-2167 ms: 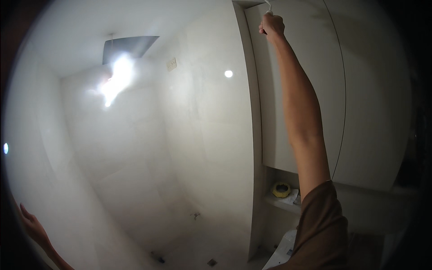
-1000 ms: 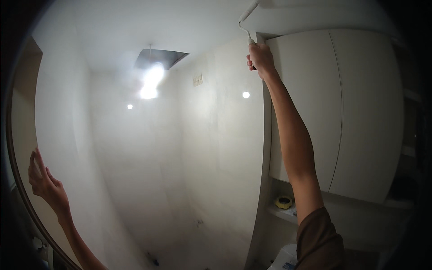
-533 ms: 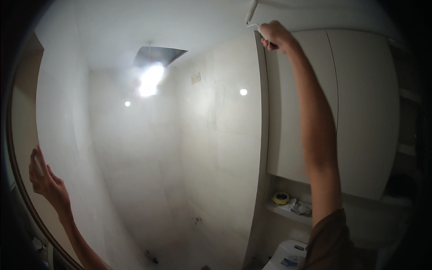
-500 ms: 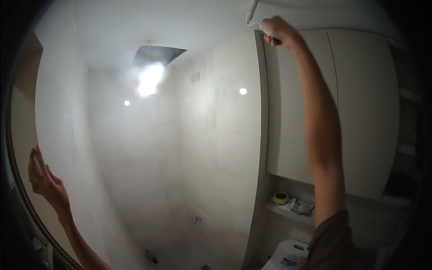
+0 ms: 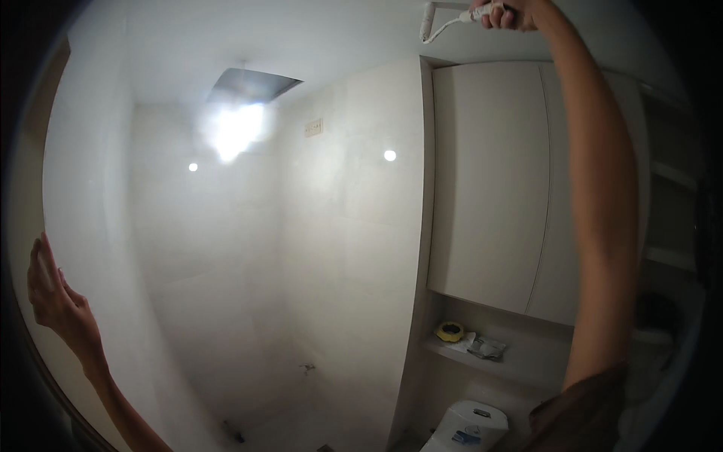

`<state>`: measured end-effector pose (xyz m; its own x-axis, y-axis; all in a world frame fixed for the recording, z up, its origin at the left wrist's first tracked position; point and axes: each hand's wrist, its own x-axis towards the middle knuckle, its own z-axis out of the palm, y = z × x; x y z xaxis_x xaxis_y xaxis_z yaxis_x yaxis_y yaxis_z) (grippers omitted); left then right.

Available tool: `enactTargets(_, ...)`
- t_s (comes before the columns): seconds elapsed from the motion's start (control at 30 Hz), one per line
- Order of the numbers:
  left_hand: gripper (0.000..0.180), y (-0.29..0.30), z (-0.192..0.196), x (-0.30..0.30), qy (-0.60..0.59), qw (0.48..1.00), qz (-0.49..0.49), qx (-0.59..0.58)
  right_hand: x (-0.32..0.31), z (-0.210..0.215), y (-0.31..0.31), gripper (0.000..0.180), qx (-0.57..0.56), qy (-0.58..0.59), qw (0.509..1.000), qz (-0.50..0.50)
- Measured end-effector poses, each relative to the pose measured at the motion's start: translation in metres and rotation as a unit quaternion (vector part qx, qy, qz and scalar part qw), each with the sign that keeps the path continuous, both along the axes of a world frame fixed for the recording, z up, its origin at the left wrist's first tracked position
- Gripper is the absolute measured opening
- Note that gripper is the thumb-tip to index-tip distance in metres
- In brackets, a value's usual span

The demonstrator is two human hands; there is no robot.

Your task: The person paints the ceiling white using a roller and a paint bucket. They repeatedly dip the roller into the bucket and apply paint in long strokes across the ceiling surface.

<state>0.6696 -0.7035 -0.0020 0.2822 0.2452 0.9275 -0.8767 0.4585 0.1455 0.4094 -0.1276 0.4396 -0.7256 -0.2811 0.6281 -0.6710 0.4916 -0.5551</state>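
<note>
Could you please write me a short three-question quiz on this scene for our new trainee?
1. True or false: the paint roller is held in the person's left hand.

2. Multiple choice: where does the yellow ring-shaped item lie?
A) On the floor
B) On the shelf below the cabinet doors
C) On the white toilet

3. Fill in the missing word: the dark opening just above the bright light in the picture is in the ____.

Key:
1. False; the right hand holds it.
2. B
3. Ceiling
</note>
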Motion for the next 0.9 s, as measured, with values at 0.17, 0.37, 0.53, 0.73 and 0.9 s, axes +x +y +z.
enactTargets(0.17,0.066,-0.006,-0.001,0.002,-0.011,1.0,0.018,-0.011,-0.092,-0.089,0.011,0.023,-0.126,0.079,0.987,0.062)
enactTargets(0.37,0.065,-0.002,0.004,0.005,-0.025,0.999,0.021,-0.036,-0.179,-0.129,-0.024,0.017,-0.296,0.129,0.938,0.127)
enactTargets(0.53,0.066,0.014,0.004,0.002,-0.024,1.0,-0.004,-0.018,-0.188,-0.107,-0.084,0.021,-0.422,0.123,0.881,0.177)
enactTargets(0.73,0.077,0.032,0.004,-0.003,-0.015,1.0,-0.01,0.014,-0.15,-0.109,-0.147,0.024,-0.448,0.2,0.862,0.126)
enactTargets(0.9,0.081,0.036,0.002,-0.006,-0.01,0.998,-0.046,0.039,-0.117,-0.117,-0.176,0.028,-0.419,0.255,0.868,0.079)
